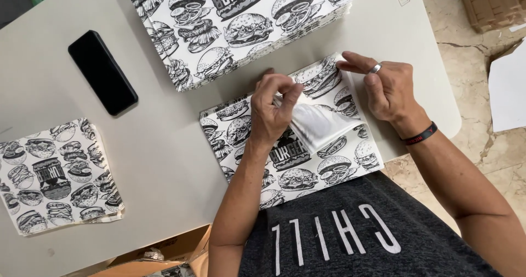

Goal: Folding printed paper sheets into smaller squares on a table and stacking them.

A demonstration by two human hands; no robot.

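A square sheet of white paper printed with black burger drawings lies on the grey table right in front of me. My left hand pinches a folded-over flap of this sheet, which shows its plain white underside. My right hand, with a ring and a black wristband, presses its fingertips on the sheet's far right corner.
A thick stack of the same printed sheets sits at the table's far side. A smaller pile of folded printed papers lies at the left. A black phone rests face up. Cardboard boxes stand on the tiled floor to the right.
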